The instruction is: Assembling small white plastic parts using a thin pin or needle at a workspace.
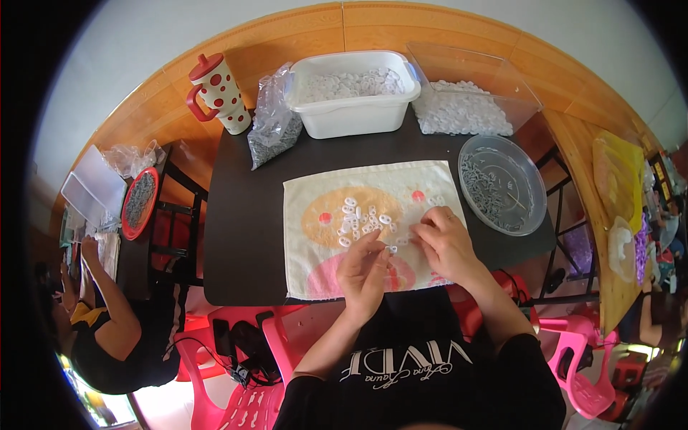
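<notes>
A cream towel (373, 179) with orange and pink printed shapes lies on the dark table. Small white plastic pieces (356, 221), each with holes, are spread loosely over its middle. My left hand (364, 272) is over the towel's near part, thumb and fingers pinched around a small white plastic piece (391, 249). To its right, my right hand (448, 247) has its fingers curled down and drawn together close to a few more white pieces. Whatever lies between those right fingertips is too small or hidden to make out.
Along the back stand a spotted tumbler (220, 93), a bag of grey parts (274, 129), a white tub (351, 115) of white pieces and a clear bin (466, 107). A round clear tray (502, 186) holds grey parts at right. Another person (122, 322) sits at left.
</notes>
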`<action>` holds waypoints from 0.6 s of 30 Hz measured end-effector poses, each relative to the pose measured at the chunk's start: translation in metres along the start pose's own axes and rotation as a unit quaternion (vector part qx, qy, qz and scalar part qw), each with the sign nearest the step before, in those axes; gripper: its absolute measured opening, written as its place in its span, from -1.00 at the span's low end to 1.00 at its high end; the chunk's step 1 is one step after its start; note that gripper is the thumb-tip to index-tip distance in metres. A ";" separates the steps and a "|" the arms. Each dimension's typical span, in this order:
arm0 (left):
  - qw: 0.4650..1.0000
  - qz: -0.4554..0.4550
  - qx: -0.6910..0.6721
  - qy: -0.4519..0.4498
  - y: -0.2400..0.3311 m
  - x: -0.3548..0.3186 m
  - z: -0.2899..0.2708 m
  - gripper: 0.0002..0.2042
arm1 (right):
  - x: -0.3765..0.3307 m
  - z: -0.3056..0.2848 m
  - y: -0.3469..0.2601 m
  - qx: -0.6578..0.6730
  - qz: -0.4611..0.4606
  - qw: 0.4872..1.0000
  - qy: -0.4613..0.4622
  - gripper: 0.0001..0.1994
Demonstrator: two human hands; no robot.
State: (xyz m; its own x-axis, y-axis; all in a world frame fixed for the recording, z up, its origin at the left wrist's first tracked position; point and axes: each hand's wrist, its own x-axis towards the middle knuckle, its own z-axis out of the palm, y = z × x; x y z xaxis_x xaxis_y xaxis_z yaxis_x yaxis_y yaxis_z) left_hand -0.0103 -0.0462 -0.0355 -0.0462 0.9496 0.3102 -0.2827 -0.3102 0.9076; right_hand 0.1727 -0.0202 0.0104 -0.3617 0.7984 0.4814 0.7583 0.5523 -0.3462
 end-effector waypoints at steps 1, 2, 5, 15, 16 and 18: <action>1.000 0.000 0.002 -0.001 0.000 0.000 0.000 -0.66 | -0.002 0.003 -0.001 -0.003 -0.008 1.000 0.000 -0.82; 1.000 -0.010 0.012 -0.005 0.000 0.001 -0.001 -0.67 | -0.003 0.005 -0.002 -0.007 -0.016 1.000 0.001 -0.82; 0.999 -0.030 0.015 -0.007 0.003 0.000 0.000 -0.68 | -0.006 0.009 -0.001 0.016 -0.036 0.999 0.001 -0.81; 0.999 -0.053 -0.007 -0.008 0.005 0.000 0.002 -0.67 | -0.010 -0.007 0.005 0.023 -0.105 0.994 -0.001 -0.82; 0.999 -0.051 -0.003 -0.005 0.005 0.000 0.002 -0.67 | -0.014 -0.008 0.007 0.060 -0.072 0.995 0.039 -0.84; 0.999 -0.032 -0.023 -0.026 0.004 0.000 0.002 -0.67 | -0.013 -0.006 0.009 0.099 -0.040 0.991 0.080 -0.85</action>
State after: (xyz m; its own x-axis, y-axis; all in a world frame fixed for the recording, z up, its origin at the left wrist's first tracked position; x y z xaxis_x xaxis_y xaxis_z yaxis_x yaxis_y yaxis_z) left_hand -0.0100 -0.0472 -0.0310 0.0231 0.9636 0.2664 -0.3274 -0.2445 0.9127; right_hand 0.1873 -0.0272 0.0057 -0.3150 0.7104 0.6294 0.6032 0.6618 -0.4452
